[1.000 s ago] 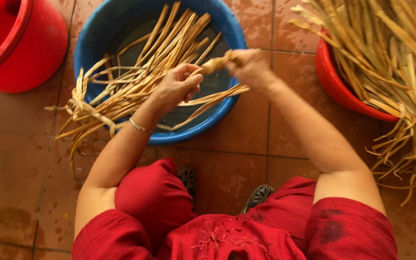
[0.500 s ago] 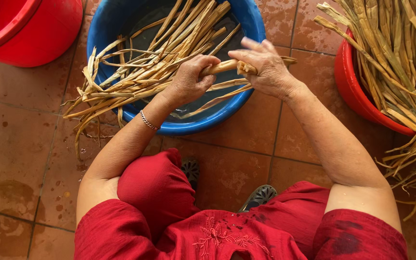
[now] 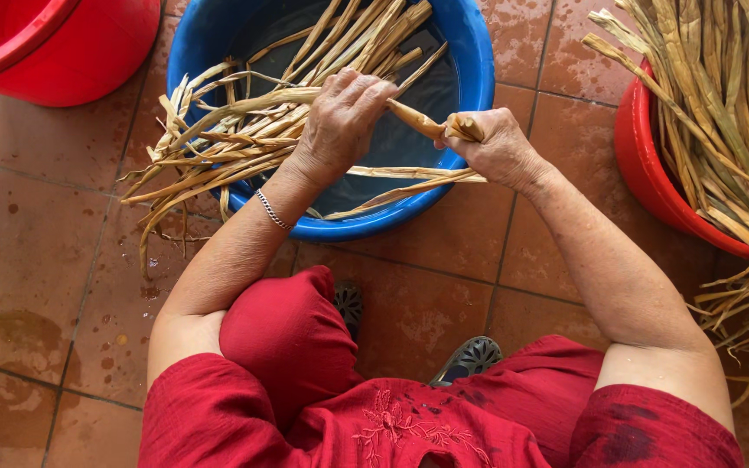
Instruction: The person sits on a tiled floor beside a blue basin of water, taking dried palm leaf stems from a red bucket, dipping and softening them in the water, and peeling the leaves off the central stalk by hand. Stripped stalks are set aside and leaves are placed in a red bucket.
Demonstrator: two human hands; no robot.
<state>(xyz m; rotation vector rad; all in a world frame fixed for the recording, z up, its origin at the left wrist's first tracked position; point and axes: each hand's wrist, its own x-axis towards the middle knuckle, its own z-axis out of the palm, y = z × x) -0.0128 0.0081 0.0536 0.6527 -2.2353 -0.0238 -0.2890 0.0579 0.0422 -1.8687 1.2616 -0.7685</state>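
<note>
The long pale-tan dried leaf strip [image 3: 409,117] runs between both my hands above the round blue plastic basin [image 3: 478,61]. I see my left hand [image 3: 340,121] closed around its middle, fingers curled over it. My right hand [image 3: 496,147] is clenched on the thick butt end, which pokes out past the thumb. Beyond my left grip the strip trails into the heap of soaked tan strips [image 3: 218,147] draped over the basin's rim. Outward of my right grip, a red tub [image 3: 643,165] holds more dry strips.
</note>
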